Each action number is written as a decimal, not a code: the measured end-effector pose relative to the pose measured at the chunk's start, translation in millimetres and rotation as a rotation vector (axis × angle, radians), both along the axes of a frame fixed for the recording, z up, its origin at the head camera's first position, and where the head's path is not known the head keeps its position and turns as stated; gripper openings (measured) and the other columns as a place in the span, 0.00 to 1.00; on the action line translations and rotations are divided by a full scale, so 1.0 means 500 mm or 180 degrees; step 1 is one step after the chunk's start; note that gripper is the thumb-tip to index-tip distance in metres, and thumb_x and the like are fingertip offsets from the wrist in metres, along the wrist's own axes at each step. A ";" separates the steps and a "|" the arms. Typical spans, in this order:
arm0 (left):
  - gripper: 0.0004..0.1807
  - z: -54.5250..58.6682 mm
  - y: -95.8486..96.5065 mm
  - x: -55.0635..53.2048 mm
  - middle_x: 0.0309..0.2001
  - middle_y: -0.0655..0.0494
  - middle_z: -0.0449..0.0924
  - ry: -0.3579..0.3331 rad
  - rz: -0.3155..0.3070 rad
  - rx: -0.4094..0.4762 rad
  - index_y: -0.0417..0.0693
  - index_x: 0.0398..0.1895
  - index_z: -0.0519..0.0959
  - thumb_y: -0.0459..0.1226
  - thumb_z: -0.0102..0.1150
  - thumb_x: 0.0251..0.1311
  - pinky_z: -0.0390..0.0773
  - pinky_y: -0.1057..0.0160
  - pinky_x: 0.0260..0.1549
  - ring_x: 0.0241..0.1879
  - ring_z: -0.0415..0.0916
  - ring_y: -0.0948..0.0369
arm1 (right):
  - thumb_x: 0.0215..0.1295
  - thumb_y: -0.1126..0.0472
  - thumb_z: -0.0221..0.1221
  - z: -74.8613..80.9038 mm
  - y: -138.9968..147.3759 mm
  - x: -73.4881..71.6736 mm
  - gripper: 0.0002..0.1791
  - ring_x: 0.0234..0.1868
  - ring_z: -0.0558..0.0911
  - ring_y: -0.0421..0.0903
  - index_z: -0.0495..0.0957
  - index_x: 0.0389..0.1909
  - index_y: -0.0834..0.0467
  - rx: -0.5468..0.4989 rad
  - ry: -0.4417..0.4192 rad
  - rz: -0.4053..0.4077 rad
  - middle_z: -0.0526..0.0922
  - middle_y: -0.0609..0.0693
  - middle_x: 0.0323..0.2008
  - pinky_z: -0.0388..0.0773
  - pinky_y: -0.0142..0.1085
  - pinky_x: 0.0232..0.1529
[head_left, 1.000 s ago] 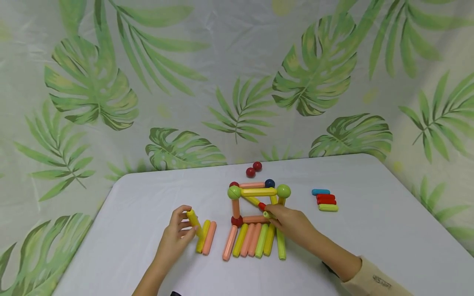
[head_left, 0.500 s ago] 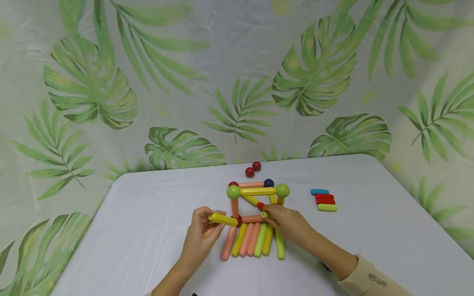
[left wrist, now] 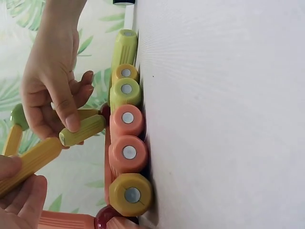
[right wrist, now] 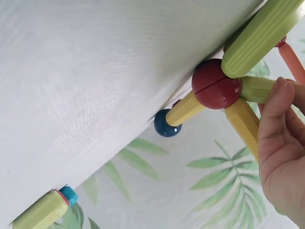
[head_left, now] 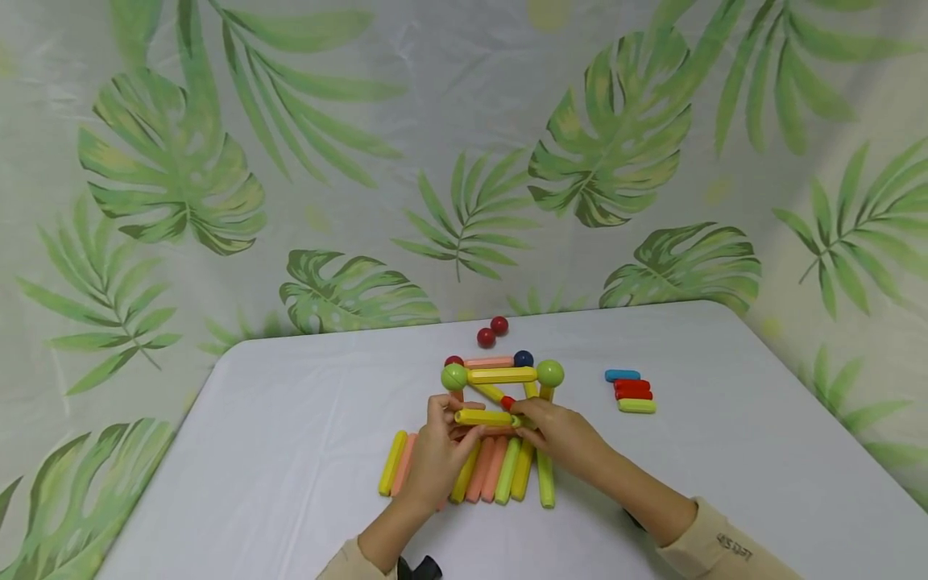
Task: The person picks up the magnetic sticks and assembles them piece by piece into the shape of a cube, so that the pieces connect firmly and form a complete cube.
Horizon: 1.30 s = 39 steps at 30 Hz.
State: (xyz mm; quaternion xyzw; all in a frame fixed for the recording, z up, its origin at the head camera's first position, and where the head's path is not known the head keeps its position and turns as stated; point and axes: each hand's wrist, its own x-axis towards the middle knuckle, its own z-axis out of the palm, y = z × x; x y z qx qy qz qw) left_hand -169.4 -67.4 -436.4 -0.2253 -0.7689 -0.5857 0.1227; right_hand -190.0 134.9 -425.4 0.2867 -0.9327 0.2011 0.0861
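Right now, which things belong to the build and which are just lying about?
Likely in the job:
left hand with yellow stick
right hand with short green stick
ball-and-stick frame
row of sticks in front, perhaps

Likely lying about:
two red balls behind
short sticks at right
yellow and pink sticks at left

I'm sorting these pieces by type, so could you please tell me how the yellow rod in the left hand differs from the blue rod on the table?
The yellow rod looks clearly longer than the blue rod. The yellow rod is pinched in the left hand, while the blue rod lies on the table with no hand on it. Both are straight, single-coloured sticks.
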 end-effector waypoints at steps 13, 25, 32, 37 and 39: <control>0.18 0.029 0.002 0.018 0.45 0.51 0.73 0.0007 -0.0200 -0.0125 0.43 0.51 0.62 0.28 0.53 0.58 0.75 0.63 0.39 0.42 0.75 0.59 | 0.54 0.59 0.63 -0.001 -0.001 -0.002 0.14 0.36 0.75 0.39 0.77 0.42 0.55 -0.0053 -0.0027 0.0018 0.78 0.45 0.37 0.76 0.33 0.39; 0.16 0.029 -0.006 0.003 0.44 0.56 0.74 0.0050 -0.0151 -0.1366 0.47 0.50 0.67 0.38 0.55 0.60 0.74 0.67 0.39 0.40 0.72 0.63 | 0.53 0.60 0.63 -0.003 -0.001 -0.002 0.14 0.36 0.75 0.39 0.77 0.42 0.55 -0.0058 -0.0028 0.0018 0.78 0.44 0.37 0.76 0.32 0.39; 0.14 0.027 0.009 -0.009 0.42 0.59 0.72 0.0102 0.0037 -0.1600 0.48 0.45 0.77 0.38 0.60 0.55 0.74 0.68 0.41 0.40 0.71 0.64 | 0.54 0.60 0.63 -0.005 0.001 -0.003 0.15 0.38 0.76 0.40 0.76 0.43 0.54 -0.0107 -0.0075 0.0031 0.78 0.44 0.38 0.75 0.33 0.41; 0.12 0.030 0.015 -0.014 0.39 0.59 0.75 0.0123 0.0050 -0.1564 0.46 0.41 0.76 0.37 0.63 0.52 0.74 0.69 0.39 0.38 0.72 0.63 | 0.54 0.60 0.63 -0.004 0.002 -0.003 0.14 0.39 0.75 0.40 0.76 0.43 0.54 -0.0122 -0.0136 0.0067 0.78 0.44 0.39 0.75 0.33 0.42; 0.13 0.030 0.014 -0.014 0.39 0.59 0.76 0.0076 0.0051 -0.1454 0.47 0.41 0.75 0.37 0.63 0.52 0.74 0.70 0.38 0.37 0.72 0.63 | 0.54 0.60 0.62 -0.003 0.001 -0.004 0.15 0.40 0.76 0.40 0.76 0.44 0.54 -0.0130 -0.0144 0.0090 0.78 0.45 0.39 0.75 0.34 0.43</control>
